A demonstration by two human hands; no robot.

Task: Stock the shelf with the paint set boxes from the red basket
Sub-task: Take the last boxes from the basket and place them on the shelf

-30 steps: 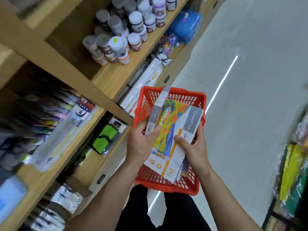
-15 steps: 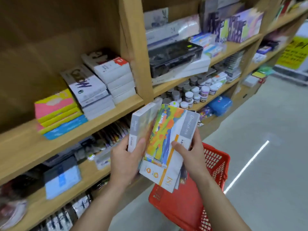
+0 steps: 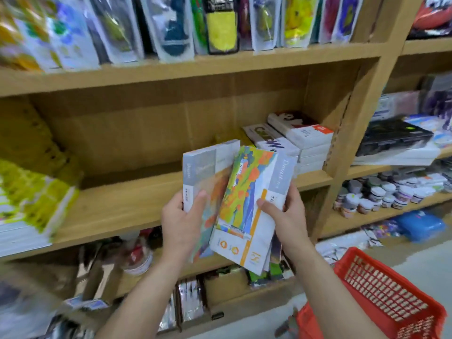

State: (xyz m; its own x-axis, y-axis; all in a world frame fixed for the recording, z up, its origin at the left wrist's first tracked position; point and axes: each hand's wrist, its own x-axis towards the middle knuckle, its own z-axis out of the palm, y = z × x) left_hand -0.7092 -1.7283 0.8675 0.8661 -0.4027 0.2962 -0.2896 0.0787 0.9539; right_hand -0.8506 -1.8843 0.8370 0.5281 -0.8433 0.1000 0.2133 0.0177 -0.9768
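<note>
Nearest: red plastic mesh basket (image 3: 381,297), low at my right. My left hand (image 3: 183,223) grips one grey-topped paint set box (image 3: 208,172); my right hand (image 3: 287,218) pinches fanned stack of colourful paint set boxes (image 3: 247,199). Risk: loose fan slips, lower boxes drop. Beyond: bare wooden shelf board (image 3: 117,206); white box pile (image 3: 308,143) may get knocked.

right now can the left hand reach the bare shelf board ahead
Probably yes: the left hand, gripping a paint set box, is right before the shelf board, and nothing stands between them.
</note>
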